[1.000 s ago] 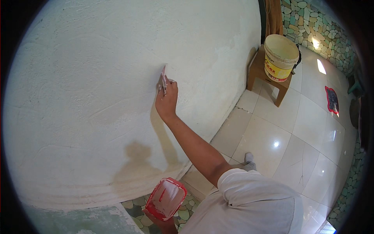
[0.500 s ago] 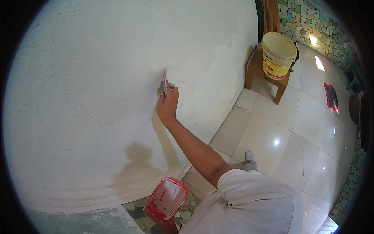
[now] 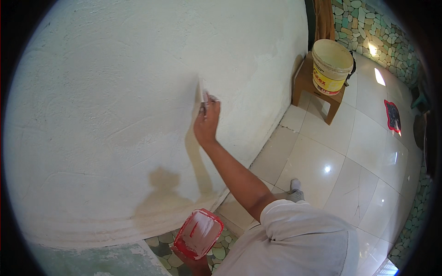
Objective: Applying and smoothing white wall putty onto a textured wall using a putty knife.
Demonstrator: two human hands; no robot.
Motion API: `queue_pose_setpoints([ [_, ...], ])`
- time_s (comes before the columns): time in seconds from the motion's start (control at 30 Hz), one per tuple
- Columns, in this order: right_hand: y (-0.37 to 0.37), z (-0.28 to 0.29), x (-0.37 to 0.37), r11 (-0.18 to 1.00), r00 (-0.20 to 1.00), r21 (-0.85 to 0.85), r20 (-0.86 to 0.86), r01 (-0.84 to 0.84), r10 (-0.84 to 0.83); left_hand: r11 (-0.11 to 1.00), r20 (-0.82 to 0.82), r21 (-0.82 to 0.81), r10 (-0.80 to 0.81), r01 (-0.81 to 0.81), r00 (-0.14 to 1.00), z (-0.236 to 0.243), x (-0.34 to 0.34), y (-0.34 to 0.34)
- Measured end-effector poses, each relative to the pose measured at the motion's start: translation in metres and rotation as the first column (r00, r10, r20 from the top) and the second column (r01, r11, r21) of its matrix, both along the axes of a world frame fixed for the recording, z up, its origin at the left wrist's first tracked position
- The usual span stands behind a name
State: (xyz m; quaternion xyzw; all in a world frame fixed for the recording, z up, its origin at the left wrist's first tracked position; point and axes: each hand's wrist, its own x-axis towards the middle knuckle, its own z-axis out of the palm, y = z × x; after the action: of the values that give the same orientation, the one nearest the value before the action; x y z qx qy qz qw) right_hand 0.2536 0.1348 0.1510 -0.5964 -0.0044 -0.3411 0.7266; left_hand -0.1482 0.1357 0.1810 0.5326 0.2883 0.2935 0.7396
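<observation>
My right hand (image 3: 208, 120) reaches out to the white wall (image 3: 106, 101), its fingers closed round a putty knife (image 3: 201, 89) whose pale blade meets the plaster nearly edge-on. White smears mark the fingers. Low in the view, my left hand (image 3: 195, 265) grips a red tub (image 3: 185, 250) from beneath and behind; most of its fingers are hidden. Whitish putty (image 3: 202, 234) coats the tub's inside, with a streak of red showing through. The wall surface is uneven, with faint ridges and trowel marks.
At the right, a large pale bucket (image 3: 332, 69) with a yellow label stands on a small brown stool (image 3: 304, 83) close to the wall. A red-edged dark mat (image 3: 392, 116) lies on the glossy floor tiles (image 3: 313, 158). Pebble-patterned surfaces (image 3: 363, 23) border the floor.
My right hand with the putty knife has shifted slightly right along the wall, and the blade has turned more edge-on. My left hand and the tub have barely moved.
</observation>
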Motion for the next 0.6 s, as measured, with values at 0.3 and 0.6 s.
queue_pose_setpoints([
  [0.3, -0.021, -0.059, 0.023, 0.995, 0.955, 0.079, -0.296, 0.057, -0.032, 0.999, -0.015, -0.025, 0.031, -0.032, 0.999, -0.007, -0.007, 0.000],
  [0.6, 0.035, 0.006, -0.033, 0.974, 0.977, 0.103, -0.045, -0.202, 0.207, 0.999, 0.021, -0.044, 0.029, -0.028, 0.999, 0.002, 0.000, -0.008],
])
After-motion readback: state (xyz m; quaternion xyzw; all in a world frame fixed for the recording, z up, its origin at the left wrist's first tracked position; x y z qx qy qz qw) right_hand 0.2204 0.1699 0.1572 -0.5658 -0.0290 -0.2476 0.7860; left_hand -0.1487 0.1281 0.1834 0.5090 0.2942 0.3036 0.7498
